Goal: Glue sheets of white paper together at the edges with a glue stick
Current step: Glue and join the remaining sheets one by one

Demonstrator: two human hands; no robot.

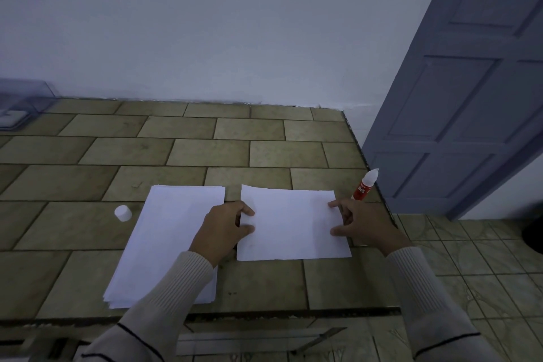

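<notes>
Single sheet (293, 226) flat beside paper stack (158, 244), narrow gap between. Left hand (224, 229) pinches its left edge; right hand (364, 223) presses right edge with straight index and thumb. Glue bottle (364, 185) at right rim of table (205, 153); bare tiles beyond.

white wall (205, 23), blue panelled door (470, 97), tiled counter (205, 153)

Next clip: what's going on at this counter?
A person has a single sheet of white paper flat on the tiled counter. The left hand pinches the sheet's left edge, and the right hand rests its fingertips on the right edge. A stack of paper lies to the left, with a small white cap beside it. The glue stick stands untouched near the counter's right edge.
</notes>
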